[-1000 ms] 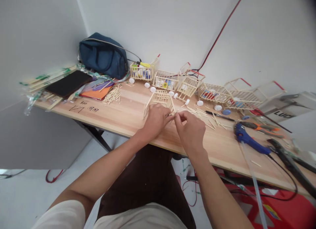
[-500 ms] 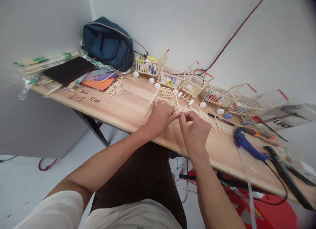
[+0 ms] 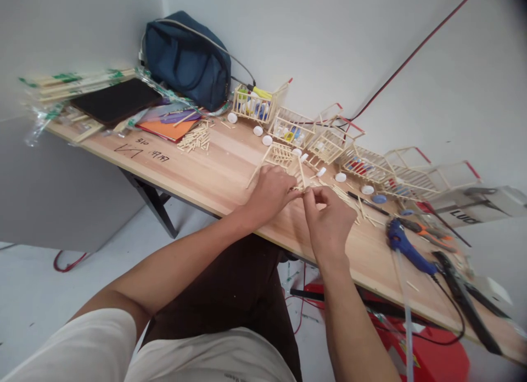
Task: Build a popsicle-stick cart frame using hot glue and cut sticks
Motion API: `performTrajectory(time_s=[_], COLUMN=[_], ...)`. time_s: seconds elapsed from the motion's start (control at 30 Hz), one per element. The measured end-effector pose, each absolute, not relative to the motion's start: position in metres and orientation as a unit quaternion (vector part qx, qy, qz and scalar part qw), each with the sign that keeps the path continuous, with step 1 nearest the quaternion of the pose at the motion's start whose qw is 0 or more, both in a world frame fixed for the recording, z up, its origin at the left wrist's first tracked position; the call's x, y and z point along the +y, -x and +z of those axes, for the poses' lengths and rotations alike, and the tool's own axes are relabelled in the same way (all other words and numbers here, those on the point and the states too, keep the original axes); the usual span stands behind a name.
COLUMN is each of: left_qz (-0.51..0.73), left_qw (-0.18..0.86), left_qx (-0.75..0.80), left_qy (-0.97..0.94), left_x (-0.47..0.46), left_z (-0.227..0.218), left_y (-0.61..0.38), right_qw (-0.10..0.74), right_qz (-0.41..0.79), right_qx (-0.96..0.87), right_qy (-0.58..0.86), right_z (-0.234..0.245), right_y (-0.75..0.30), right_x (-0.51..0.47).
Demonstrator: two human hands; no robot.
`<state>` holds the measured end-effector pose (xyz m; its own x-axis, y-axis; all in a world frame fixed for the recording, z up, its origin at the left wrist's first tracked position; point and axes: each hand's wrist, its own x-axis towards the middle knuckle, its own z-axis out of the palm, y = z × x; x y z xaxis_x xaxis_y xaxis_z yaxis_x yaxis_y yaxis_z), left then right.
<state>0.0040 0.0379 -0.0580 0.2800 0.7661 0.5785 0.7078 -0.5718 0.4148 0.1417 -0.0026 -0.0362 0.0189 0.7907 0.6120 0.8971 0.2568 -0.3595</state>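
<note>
A small unfinished frame of wooden sticks [image 3: 282,151] lies near the front of the table, its slatted part showing beyond my knuckles. My left hand [image 3: 272,192] is closed over its near side and hides much of it. At the frame's near right corner, my right hand [image 3: 331,220] makes a pinch with thumb and forefinger, close against my left fingertips. What sits in that pinch is too small to make out. Loose sticks [image 3: 340,194] are scattered just beyond my right hand.
Stick-built carts [image 3: 293,128] with white wheels line the back. To the right lie a blue glue gun [image 3: 407,247], pliers [image 3: 428,232] and a black tool [image 3: 467,299]. Leftward are cut sticks [image 3: 195,138], an orange sheet [image 3: 167,130], a black tablet [image 3: 117,101] and a blue bag [image 3: 187,61].
The camera view has shifted and tilted slightly. Both hands stay together at the frame's near right corner, with almost no change in their grip.
</note>
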Motion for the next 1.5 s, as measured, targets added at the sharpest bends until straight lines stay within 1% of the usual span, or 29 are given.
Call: performTrajectory(time_s=[0.47,0.83,1.07,1.27,1.5], left_qz=[0.383,0.375,0.386,0.374,0.348], left_qw=[0.042,0.044,0.031,0.030,0.047], left_qx=[0.460,0.449,0.449,0.455,0.462], left_qy=[-0.800,-0.810,-0.805,-0.808,-0.814], left_x=[0.036,0.041,0.041,0.040,0.038], left_z=[-0.058,-0.059,-0.062,-0.060,-0.054], left_y=[-0.004,-0.003,-0.003,-0.003,-0.003], right_qw=[0.376,0.385,0.344,0.373,0.372], right_qz=[-0.023,-0.008,0.008,0.014,0.022], right_qx=[-0.690,-0.707,-0.740,-0.749,-0.745], right_qy=[0.618,0.593,0.579,0.548,0.554], right_z=[-0.031,-0.031,-0.022,-0.015,-0.017], right_y=[-0.144,-0.146,-0.157,-0.162,-0.160], right_x=[-0.002,-0.003,0.001,0.007,0.008])
